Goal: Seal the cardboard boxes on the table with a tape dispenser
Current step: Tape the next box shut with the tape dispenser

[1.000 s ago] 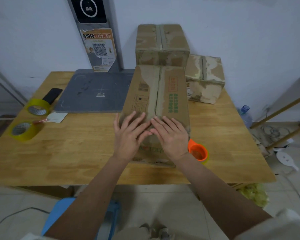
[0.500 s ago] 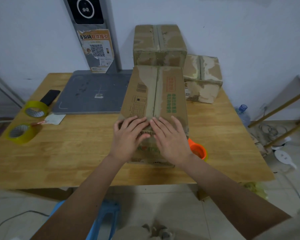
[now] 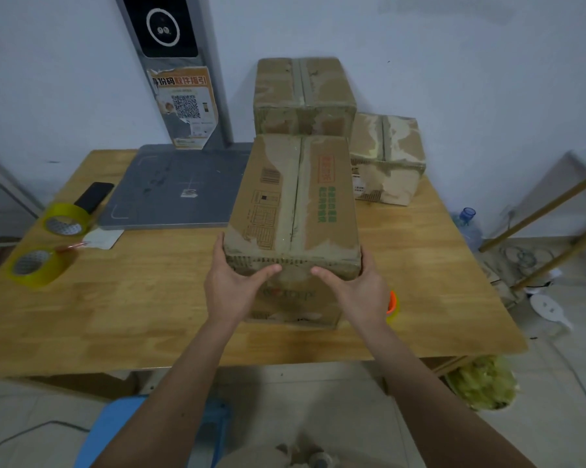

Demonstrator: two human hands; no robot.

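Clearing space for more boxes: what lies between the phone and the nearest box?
In the head view, a grey slab lies between phone and nearest box.

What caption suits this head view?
Both hands, left hand and right hand, grip the near cardboard box on the table.

Three cardboard boxes — near (image 3: 293, 211), rear (image 3: 304, 96), right (image 3: 386, 160) — sit on your surface (image 3: 133, 298), alongside two yellow tape rolls (image 3: 65, 219) (image 3: 36, 266), one orange-cored roll (image 3: 392, 305), one phone (image 3: 94, 196), one grey scale platform (image 3: 176, 190).
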